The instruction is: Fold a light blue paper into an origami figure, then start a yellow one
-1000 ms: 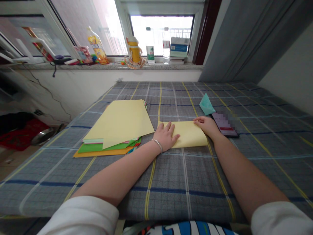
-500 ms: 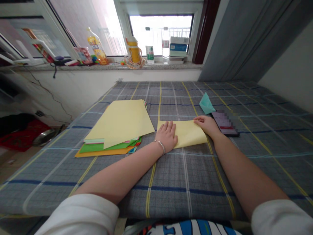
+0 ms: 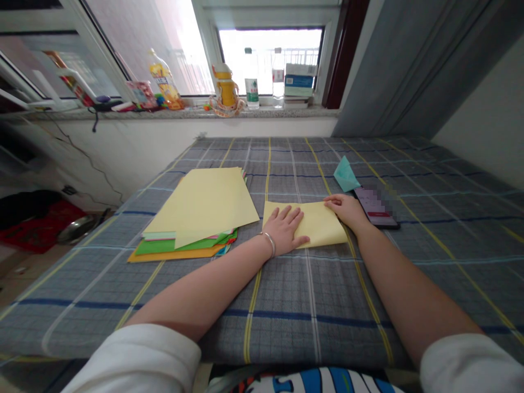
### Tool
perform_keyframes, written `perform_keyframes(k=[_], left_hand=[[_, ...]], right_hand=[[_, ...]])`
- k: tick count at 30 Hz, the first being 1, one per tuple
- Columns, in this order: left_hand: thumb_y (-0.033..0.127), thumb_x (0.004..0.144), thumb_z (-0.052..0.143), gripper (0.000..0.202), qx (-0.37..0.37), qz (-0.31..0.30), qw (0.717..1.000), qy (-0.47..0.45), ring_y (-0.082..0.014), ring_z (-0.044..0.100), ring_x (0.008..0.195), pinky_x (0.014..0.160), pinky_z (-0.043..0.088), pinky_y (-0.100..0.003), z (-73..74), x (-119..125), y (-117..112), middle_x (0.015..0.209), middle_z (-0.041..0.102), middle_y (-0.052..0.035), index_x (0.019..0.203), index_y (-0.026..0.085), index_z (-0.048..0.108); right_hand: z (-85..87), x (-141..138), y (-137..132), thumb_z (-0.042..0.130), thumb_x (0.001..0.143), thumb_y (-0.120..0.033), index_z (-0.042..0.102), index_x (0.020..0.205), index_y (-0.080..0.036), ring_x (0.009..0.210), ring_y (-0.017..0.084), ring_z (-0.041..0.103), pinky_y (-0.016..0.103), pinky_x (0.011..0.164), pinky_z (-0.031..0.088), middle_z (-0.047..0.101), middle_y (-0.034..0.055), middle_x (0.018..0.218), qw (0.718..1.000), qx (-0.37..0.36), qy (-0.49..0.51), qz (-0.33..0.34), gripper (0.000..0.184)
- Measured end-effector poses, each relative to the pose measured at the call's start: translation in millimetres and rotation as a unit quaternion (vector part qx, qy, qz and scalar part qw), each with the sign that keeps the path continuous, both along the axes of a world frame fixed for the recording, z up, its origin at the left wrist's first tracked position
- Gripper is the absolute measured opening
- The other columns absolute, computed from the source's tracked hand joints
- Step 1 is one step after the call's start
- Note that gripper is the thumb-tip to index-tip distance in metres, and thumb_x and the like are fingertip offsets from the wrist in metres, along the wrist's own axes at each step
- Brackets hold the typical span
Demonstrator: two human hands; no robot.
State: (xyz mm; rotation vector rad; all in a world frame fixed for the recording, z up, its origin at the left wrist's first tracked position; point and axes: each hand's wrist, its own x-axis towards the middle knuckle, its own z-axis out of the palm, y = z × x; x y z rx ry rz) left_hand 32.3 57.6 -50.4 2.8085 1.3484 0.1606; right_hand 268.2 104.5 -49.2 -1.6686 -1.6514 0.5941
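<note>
On the checked bedspread (image 3: 311,322), the left hand (image 3: 285,232) has slid rightward over the folded yellow paper (image 3: 321,224), fingers spread flat; the right hand (image 3: 347,212) lies flat on its right end, gripping nothing.

Nothing readable: water bottle (image 3: 251,93) label, box (image 3: 298,76) print too small; phone screen (image 3: 375,206) pixelated.

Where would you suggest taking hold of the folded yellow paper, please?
Pinch the folded yellow paper at its near right corner, coming from the near side: it lies flat on the plaid bedsheet, and the left hand and right hand rest elsewhere on it.
</note>
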Motion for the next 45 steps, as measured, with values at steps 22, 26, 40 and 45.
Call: perform_keyframes(k=[22,26,40,45], left_hand=[[0.078,0.078,0.036,0.088,-0.012,0.036,0.999,-0.003,-0.0401,0.018,0.14,0.109,0.013,-0.064,2.7,14.8,-8.4,0.153,0.027,-0.0124,0.145,0.022,0.031],[0.079,0.078,0.034,0.088,-0.005,0.033,0.999,0.002,-0.0403,0.02,0.139,0.109,0.015,-0.063,3.1,14.4,-9.0,0.152,0.028,-0.0127,0.144,0.021,0.032],[0.085,0.072,0.033,0.098,-0.041,0.02,0.999,0.006,-0.0381,0.01,0.143,0.111,0.008,-0.063,2.6,9.4,-3.2,0.156,0.017,-0.0104,0.148,0.023,0.025],[0.084,0.072,0.036,0.097,-0.055,0.025,0.998,0.008,-0.0355,0.009,0.144,0.112,0.008,-0.061,5.1,8.7,-1.7,0.157,0.016,-0.0078,0.148,0.025,0.024]], right_hand=[[37.2,-18.6,-25.1,0.06,0.079,-0.035,0.068,0.082,-0.022,0.068,0.016,0.058,0.026,0.061,0.04,0.067,0.0021,0.076,0.948,0.008,-0.235,0.215,0.015],[49.1,-34.4,-45.8,0.061,0.078,-0.037,0.068,0.079,-0.024,0.066,0.016,0.058,0.028,0.059,0.033,0.069,0.0015,0.074,0.897,-0.035,-0.368,0.243,0.016],[41.5,-35.6,-48.1,0.068,0.069,-0.046,0.057,0.075,-0.021,0.06,0.012,0.049,0.024,0.05,0.029,0.061,-0.002,0.07,0.888,-0.181,-0.29,0.306,0.029],[43.9,-34.9,-45.1,0.072,0.065,-0.048,0.058,0.075,-0.022,0.061,0.013,0.049,0.026,0.051,0.028,0.06,-0.0027,0.069,0.878,-0.199,-0.314,0.303,0.031]])
